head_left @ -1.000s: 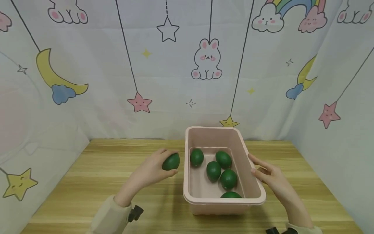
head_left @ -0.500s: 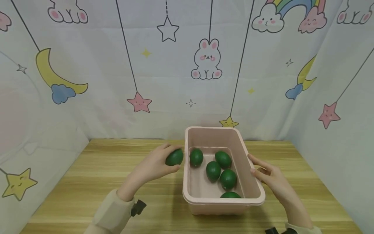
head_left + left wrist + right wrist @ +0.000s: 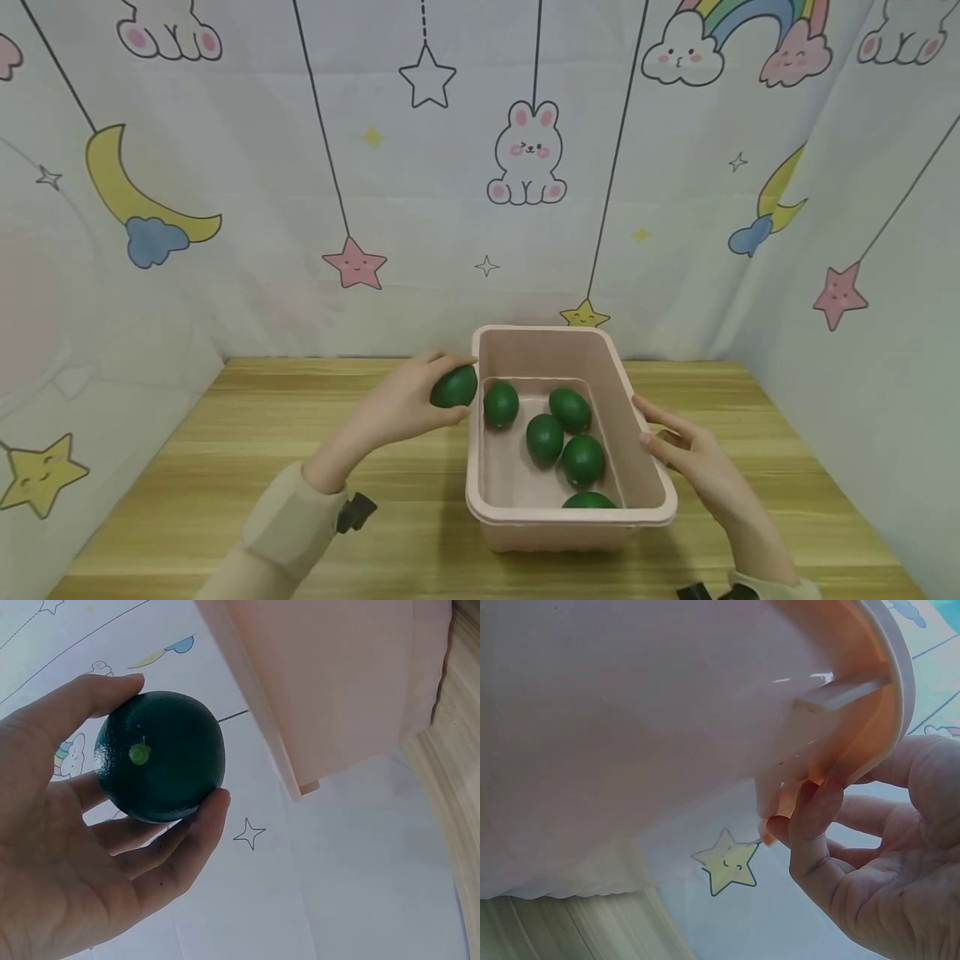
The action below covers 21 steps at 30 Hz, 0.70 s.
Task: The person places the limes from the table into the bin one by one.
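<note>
My left hand holds a smooth, dark green avocado between thumb and fingers, just outside the left wall of a pink plastic bin. In the left wrist view this avocado shows a pale green stem nub, with the bin's outer wall close by. Several more avocados lie on the bin's floor; the front wall partly hides one. On the other side, my right hand grips the bin's right rim, fingers curled under its lip in the right wrist view.
The bin stands on a wood-grain table. Behind the table and along both sides hangs a white curtain printed with stars, moons and rabbits. A dark wrist mount sits at the left sleeve.
The left hand has moved up and to the right with its avocado, closer to the bin's left rim. My right hand keeps its grip on the rim, and the bin stays in place.
</note>
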Tool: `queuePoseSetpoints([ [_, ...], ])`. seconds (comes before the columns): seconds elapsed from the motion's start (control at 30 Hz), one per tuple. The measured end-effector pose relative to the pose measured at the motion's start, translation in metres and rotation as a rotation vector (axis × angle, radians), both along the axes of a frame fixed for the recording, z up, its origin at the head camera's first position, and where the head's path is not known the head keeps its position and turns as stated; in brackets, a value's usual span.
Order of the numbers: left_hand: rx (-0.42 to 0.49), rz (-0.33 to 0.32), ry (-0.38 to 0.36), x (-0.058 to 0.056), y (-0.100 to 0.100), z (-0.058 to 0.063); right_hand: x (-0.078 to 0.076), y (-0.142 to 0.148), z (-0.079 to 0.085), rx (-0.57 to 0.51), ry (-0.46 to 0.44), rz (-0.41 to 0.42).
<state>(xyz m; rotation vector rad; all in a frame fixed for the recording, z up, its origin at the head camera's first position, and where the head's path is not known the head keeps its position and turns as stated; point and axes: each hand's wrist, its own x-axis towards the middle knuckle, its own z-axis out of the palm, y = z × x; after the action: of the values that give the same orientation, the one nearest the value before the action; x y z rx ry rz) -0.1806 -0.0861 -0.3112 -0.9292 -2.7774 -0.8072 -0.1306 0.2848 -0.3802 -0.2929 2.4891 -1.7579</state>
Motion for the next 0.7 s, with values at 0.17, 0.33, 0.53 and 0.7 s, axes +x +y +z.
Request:
queuePoseSetpoints([
  [0.17, 0.004, -0.013, -0.032, -0.004, 0.001, 0.010, 0.000, -0.001, -0.001, 0.001, -0.002, 0.001],
  [0.33, -0.010, -0.014, -0.053, -0.011, 0.008, 0.018, 0.000, 0.000, 0.000, 0.005, -0.004, -0.005],
  [0.53, -0.052, -0.035, -0.061, -0.024, 0.019, 0.025, 0.000, 0.000, 0.000, 0.008, -0.003, -0.015],
  [0.7, -0.069, -0.055, -0.065, -0.035, 0.026, 0.033, 0.000, -0.001, 0.000, 0.011, -0.001, -0.014],
])
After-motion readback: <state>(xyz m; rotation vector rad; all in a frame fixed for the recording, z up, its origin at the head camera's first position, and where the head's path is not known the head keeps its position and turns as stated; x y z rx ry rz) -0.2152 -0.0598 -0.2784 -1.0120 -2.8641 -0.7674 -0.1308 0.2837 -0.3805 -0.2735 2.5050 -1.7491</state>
